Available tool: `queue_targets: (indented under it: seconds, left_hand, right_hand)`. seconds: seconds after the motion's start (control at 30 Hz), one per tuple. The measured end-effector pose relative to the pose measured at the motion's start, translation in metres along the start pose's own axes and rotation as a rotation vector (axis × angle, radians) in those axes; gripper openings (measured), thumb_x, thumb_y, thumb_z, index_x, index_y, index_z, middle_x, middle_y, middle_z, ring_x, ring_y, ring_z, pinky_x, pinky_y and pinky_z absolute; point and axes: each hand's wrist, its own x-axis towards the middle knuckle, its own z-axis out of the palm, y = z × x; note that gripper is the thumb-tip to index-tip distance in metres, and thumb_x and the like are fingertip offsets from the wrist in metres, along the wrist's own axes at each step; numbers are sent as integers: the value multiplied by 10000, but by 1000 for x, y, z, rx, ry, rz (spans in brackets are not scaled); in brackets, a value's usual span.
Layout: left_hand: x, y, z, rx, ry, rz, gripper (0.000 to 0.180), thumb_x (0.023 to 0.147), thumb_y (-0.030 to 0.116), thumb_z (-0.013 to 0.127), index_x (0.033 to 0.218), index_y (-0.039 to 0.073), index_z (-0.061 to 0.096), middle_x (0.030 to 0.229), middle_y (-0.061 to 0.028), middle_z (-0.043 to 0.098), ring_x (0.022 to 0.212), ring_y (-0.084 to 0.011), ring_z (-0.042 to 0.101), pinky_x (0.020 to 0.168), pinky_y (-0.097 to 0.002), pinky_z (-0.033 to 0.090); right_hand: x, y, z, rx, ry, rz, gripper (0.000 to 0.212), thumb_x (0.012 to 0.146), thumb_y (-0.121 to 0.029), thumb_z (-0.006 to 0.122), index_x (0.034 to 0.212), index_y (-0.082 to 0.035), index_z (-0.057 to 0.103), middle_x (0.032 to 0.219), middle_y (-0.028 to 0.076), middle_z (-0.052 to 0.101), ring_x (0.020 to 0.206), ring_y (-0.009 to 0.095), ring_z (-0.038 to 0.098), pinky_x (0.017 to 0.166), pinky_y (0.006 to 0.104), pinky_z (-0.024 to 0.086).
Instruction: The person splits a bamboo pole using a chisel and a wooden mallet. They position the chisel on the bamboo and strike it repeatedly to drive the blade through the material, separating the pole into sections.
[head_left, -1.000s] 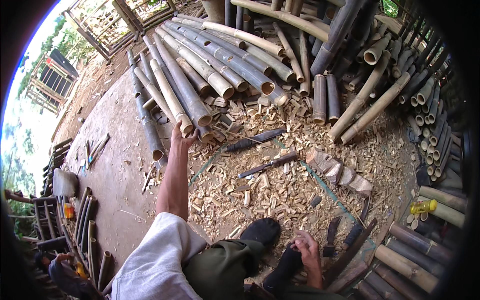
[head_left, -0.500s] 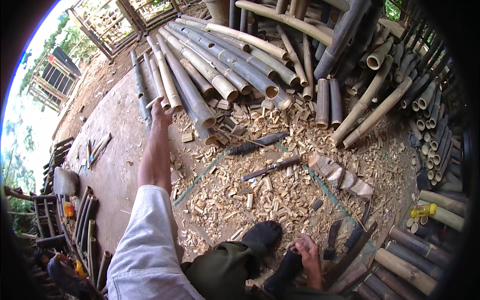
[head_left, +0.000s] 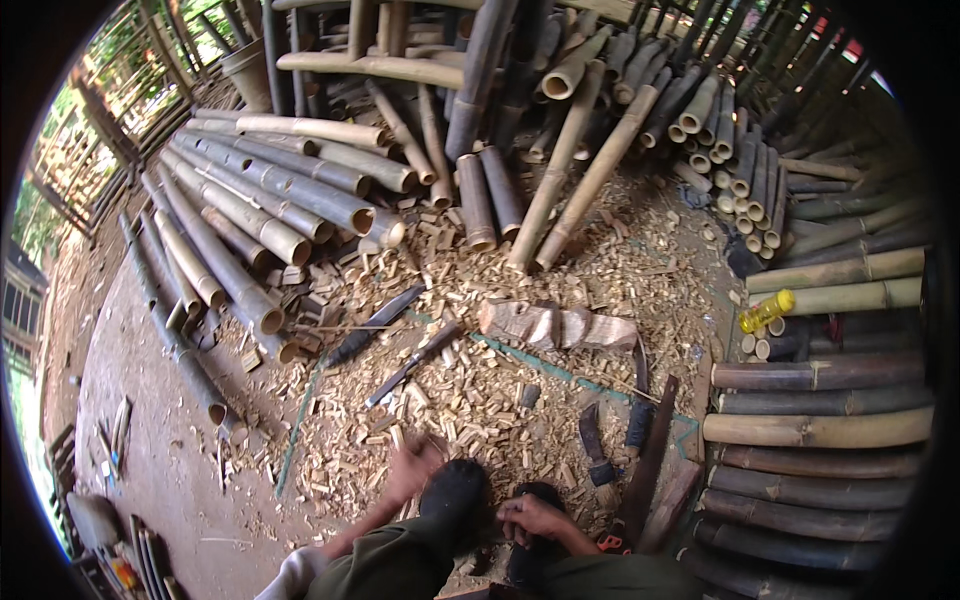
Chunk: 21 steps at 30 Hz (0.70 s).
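My left hand [head_left: 408, 474] is low over the wood chips, just left of my black-covered left foot [head_left: 455, 490]. Motion blurs its fingers, but they look stretched out, and I see nothing in them. Farther right, my right hand [head_left: 530, 519] rests loosely curled above my other dark-covered foot [head_left: 540, 492], with no object visible in it. Ahead of the feet are a long chisel-like tool with a dark handle [head_left: 412, 364] and a dark sheathed blade [head_left: 375, 324]. A notched block of wood [head_left: 556, 327] lies beyond them.
Bamboo poles [head_left: 262, 178] fan out at the far left, and one dark pole [head_left: 185, 365] reaches nearer. A curved knife [head_left: 592, 440] and a long dark blade [head_left: 652, 450] lie at my right. Bamboo lengths [head_left: 815, 430] line the right side, near a yellow bottle [head_left: 767, 311].
My left hand has come back from the pale bamboo pole at the far left to beside my foot. My right hand has lowered and curled. The view has turned right.
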Motion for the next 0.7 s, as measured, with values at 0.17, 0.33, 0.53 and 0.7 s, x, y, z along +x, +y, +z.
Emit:
queue_targets:
  seconds: [0.17,0.33,0.53,0.7]
  left_hand:
    - [-30,11,60,601,-533,310,385,923,409,692,1162,110,647,926,-187,712,857,-403,698,739,-478,551]
    - [-30,10,50,623,-469,336,317,937,354,668,1118,100,615,876,-191,695,824,-407,693,703,-492,542]
    - [-23,-4,59,600,-474,397,303,931,328,675,1119,98,617,857,-181,692,816,-399,695,702,-491,542]
    - [-26,-1,55,559,-459,334,270,930,314,672,1101,113,611,873,-203,690,840,-427,684,706,-505,533]
  right_hand:
    - [-6,-35,-8,11,137,-146,272,1054,-233,563,1184,-17,666,765,66,695,565,143,653,496,284,554]
    - [-5,-173,-102,-102,611,-596,297,1061,-311,528,1117,-46,649,807,71,682,608,141,636,510,290,535]
    - [72,-311,-247,-309,1122,-612,459,998,-367,615,1224,28,553,1133,246,642,957,330,674,842,455,562]
    - [139,-336,-280,-304,1202,-454,1067,859,-496,730,1577,67,176,1612,330,228,1507,374,278,1236,393,250]
